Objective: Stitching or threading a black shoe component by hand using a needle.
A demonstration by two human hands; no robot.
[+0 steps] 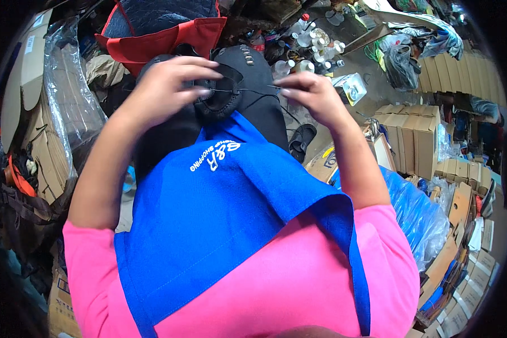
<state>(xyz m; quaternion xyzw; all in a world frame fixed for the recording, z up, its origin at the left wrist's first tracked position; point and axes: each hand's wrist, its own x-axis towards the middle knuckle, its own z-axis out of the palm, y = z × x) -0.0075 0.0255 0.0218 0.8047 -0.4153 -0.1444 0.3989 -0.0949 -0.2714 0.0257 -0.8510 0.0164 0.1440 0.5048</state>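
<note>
A black shoe rests on my lap, its opening facing up, with gathered stitching around the rim. On its left side is my left hand, fingers curled around a thin, pale, needle-like tool that points across the opening. Most of that tool is hidden by the fingers. To the right of the shoe, my right hand pinches a dark thread between thumb and fingertips. The thread stretches from the shoe toward that hand, and a loose length hangs below it. A blue apron covers my front.
Beyond my knees stands an open red bag with a silvery lining. Several plastic bottles crowd the floor ahead. A black sandal lies right of my leg. Stacked cardboard boxes stand on the right, cardboard sheets on the left.
</note>
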